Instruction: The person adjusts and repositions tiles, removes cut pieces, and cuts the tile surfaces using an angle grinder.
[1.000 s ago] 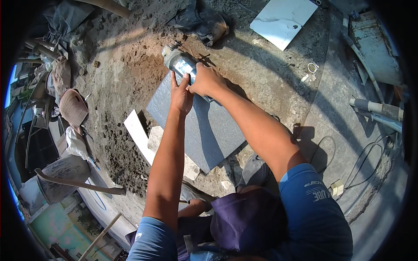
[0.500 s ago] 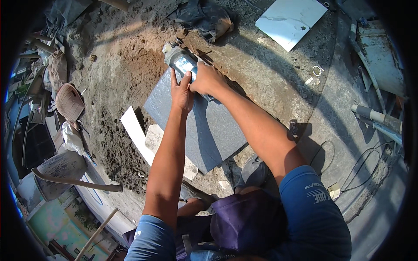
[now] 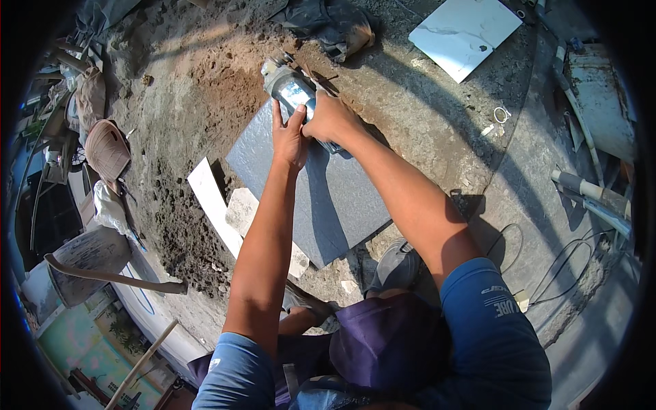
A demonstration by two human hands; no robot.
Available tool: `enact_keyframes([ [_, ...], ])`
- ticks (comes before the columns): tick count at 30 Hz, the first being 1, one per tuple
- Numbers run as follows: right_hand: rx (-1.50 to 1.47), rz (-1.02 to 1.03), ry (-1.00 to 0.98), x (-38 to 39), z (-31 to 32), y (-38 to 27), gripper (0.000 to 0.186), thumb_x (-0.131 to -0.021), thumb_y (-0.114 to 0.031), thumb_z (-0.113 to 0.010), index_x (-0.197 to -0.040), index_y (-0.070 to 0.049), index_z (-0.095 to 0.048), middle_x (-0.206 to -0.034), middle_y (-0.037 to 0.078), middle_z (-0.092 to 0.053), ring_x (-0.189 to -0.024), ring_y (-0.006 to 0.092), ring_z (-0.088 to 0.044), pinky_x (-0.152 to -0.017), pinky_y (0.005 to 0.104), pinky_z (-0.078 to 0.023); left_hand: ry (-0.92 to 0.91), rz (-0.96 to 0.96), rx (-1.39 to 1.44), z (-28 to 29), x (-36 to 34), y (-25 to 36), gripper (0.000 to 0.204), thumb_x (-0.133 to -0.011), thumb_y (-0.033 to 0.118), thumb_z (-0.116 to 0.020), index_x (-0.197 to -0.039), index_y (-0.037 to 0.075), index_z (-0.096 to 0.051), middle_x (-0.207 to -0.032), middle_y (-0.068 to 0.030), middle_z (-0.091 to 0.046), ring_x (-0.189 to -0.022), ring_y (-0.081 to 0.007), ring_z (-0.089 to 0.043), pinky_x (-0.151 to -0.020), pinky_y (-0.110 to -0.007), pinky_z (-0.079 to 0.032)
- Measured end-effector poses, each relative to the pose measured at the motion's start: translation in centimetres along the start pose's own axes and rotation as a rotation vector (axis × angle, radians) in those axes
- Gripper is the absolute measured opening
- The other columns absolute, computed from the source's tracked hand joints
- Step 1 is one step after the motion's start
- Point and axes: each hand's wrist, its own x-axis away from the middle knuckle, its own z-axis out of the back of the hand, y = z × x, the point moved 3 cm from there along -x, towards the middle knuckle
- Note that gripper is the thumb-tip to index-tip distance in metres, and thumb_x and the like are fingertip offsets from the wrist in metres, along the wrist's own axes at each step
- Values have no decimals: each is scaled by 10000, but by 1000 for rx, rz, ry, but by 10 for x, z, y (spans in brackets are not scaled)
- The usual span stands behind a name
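1. Plainly, we had the angle grinder [image 3: 294, 92] in front of us, over the far part of the dark grey slab [image 3: 348, 205], with its head jutting past the slab toward the reddish dust [image 3: 212, 89]
2. Its long axis ran aslant, head away from us and to our left, rear back toward us and to our right, roughly in line with the slab's far right edge; we could not tell whether its body touched the slab
3. Our right hand [image 3: 333, 119] was wrapped over the tool's right side, behind the head, fingers closed around the body, though their tips were mostly hidden
4. Our left hand [image 3: 290, 143] came up on the near left side, thumb against the casing and forefinger pointing up beside it, with a gap between them; the other fingers were out of sight, so we could not tell how firmly they gripped
5. Of the two, our left forefinger was nearer the head, while our right hand sat on the opposite flank
6. Left of the slab we saw a narrow white strip [image 3: 210, 205] and a pale block [image 3: 240, 208]; well apart, beyond our right hand, a white tile [image 3: 465, 37] lay on the ground
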Motion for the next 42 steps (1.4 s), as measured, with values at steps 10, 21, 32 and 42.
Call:
enact_keyframes([
  [10,29,-33,-15,15,1,10,753,-729,-258,-812,-1368,5,-514,-1329,248,-645,-1272,399,-616,-1069,468,-505,-20,12,-37,-2,14,-10,995,-986,151,-718,-1668,224,2,-1455,-183,-533,-1232,-317,-619,-1035,-521,-503],
  [21,35,-16,13,35,-1,28,780,-692,-242,-800,-1361,47,-522,-1234,281,-682,-1150,412,-682,-969,470,-552,12,17,-29,-5,34,-28,1031,-963,142,-746,-1671,183,4,-1293,-133,-572,-1097,-244,-600,-961,-444,-513],
  [32,36,-58,-19,60,3,42,693,-730,-274,-809,-1310,-15,-531,-1272,248,-672,-1233,404,-640,-1044,474,-518,28,9,-9,-21,63,-37,1032,-951,110,-750,-1673,151,-15,-1172,-133,-662,-1020,-216,-643,-912,-394,-535],
  [42,16,-72,-27,88,6,55,690,-731,-258,-807,-1312,-15,-524,-1287,250,-667,-1242,400,-635,-1046,484,-516,5,35,-45,-24,85,-53,974,-988,124,-702,-1669,199,-11,-1448,-192,-510,-1220,-306,-600,-999,-506,-525],
])
